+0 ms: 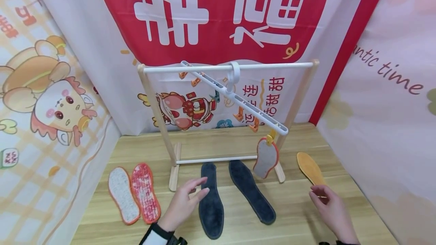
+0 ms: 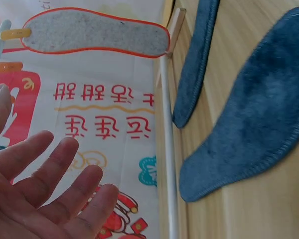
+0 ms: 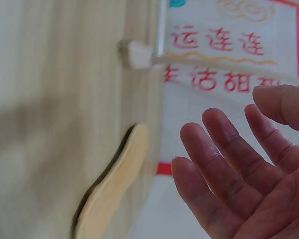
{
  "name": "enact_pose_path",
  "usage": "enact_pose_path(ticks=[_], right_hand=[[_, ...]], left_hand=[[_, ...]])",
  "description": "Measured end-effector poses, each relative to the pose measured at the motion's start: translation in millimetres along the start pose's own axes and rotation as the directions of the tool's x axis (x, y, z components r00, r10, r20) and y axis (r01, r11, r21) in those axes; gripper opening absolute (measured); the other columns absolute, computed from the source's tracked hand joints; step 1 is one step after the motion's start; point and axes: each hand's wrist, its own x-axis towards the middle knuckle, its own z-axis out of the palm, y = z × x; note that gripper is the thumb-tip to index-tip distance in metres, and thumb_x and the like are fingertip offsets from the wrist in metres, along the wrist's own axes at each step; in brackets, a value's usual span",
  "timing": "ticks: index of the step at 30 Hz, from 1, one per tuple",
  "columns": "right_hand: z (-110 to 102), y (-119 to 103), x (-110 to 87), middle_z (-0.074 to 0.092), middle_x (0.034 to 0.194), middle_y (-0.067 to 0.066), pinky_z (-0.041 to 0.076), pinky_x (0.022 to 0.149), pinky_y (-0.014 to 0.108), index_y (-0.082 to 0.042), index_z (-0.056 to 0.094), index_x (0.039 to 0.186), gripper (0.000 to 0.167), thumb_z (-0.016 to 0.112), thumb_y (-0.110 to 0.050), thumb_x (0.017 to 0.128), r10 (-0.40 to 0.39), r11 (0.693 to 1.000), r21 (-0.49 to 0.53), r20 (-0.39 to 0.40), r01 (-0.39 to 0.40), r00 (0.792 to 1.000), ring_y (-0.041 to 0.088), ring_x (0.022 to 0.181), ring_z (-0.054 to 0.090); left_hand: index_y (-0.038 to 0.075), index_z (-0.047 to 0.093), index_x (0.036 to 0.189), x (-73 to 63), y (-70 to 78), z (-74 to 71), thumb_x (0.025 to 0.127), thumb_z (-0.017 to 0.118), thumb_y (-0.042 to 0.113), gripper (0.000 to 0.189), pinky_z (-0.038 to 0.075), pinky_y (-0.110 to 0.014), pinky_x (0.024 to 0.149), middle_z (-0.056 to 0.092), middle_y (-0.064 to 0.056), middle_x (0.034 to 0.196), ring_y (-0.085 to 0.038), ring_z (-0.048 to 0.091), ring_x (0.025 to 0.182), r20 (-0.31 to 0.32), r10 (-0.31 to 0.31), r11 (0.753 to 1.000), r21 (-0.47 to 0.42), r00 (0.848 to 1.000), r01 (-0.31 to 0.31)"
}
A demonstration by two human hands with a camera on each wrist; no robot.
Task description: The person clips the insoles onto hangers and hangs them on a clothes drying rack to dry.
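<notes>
My left hand (image 1: 184,201) hovers above a dark blue insole (image 1: 211,207), fingers loosely extended and holding nothing. A second dark blue insole (image 1: 252,194) lies to its right. My right hand (image 1: 332,209) is beside a tan insole (image 1: 310,167) at the right of the table; the right wrist view shows its relaxed fingers (image 3: 222,167) with nothing in them. A grey insole with orange edging (image 1: 266,158) hangs from a yellow clip (image 1: 270,139) at the near end of a pale clip hanger (image 1: 252,107).
A rack with wooden posts (image 1: 156,112) and a white top bar (image 1: 194,69) carries the hanger, whose other clips include orange clips (image 1: 253,124). On the left lie a grey-white insole (image 1: 123,196) and a red-and-white one (image 1: 146,194). Printed cloth (image 1: 116,86) stands behind.
</notes>
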Motion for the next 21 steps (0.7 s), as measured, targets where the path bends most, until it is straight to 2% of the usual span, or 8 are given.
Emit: enact_pose_path(ticks=[3, 7, 12, 17, 21], right_hand=[[-6, 15, 0.1, 0.07, 0.103, 0.017, 0.049, 0.067, 0.012, 0.001, 0.067, 0.108, 0.018, 0.068, -0.011, 0.095, 0.042, 0.998, -0.051, 0.035, -0.04, 0.998, 0.004, 0.087, 0.062], [-13, 36, 7.8, 0.068, 0.106, 0.023, 0.051, 0.065, 0.021, 0.004, 0.064, 0.114, 0.026, 0.063, -0.017, 0.099, 0.118, 0.988, -0.112, 0.091, -0.107, 0.989, 0.026, 0.089, 0.066], [-19, 56, 22.2, 0.068, 0.104, 0.024, 0.049, 0.065, 0.023, 0.005, 0.064, 0.113, 0.026, 0.061, -0.016, 0.099, 0.129, 0.981, -0.159, 0.103, -0.112, 0.986, 0.034, 0.089, 0.066], [-25, 64, 43.9, 0.068, 0.1, 0.024, 0.05, 0.067, 0.03, 0.007, 0.064, 0.111, 0.026, 0.06, -0.016, 0.099, 0.095, 0.976, -0.208, 0.105, -0.072, 0.99, 0.037, 0.09, 0.065], [-28, 66, 67.8, 0.067, 0.1, 0.028, 0.052, 0.072, 0.045, 0.009, 0.063, 0.111, 0.027, 0.059, -0.016, 0.1, 0.063, 0.974, -0.224, 0.134, -0.031, 0.989, 0.042, 0.091, 0.065]], left_hand=[[0.011, 0.067, 0.126, -12.5, -6.6, -2.4, 0.095, 0.068, 0.033, 0.039, 0.05, -0.048, 0.094, 0.067, -0.001, 0.123, -0.023, 0.059, 0.116, -0.025, -0.037, 0.999, -0.018, 0.999, 0.036], [0.011, 0.067, 0.125, -27.6, -15.5, -4.7, 0.095, 0.068, 0.03, 0.036, 0.053, -0.039, 0.091, 0.068, -0.004, 0.12, -0.024, 0.061, 0.114, -0.062, -0.112, 0.991, -0.074, 0.992, 0.107], [0.006, 0.067, 0.124, -46.7, -28.0, -6.5, 0.094, 0.07, 0.025, 0.036, 0.054, -0.031, 0.089, 0.068, -0.007, 0.117, -0.024, 0.062, 0.111, -0.1, -0.187, 0.977, -0.125, 0.977, 0.174], [0.002, 0.068, 0.121, -60.9, -38.3, -4.5, 0.094, 0.07, 0.019, 0.033, 0.055, -0.029, 0.084, 0.07, -0.011, 0.114, -0.018, 0.064, 0.104, -0.138, -0.175, 0.981, -0.105, 0.975, 0.162], [0.003, 0.07, 0.119, -66.9, -43.1, -0.9, 0.093, 0.07, 0.016, 0.029, 0.056, -0.031, 0.081, 0.072, -0.007, 0.109, -0.014, 0.065, 0.099, -0.172, -0.149, 0.987, -0.086, 0.974, 0.136]])
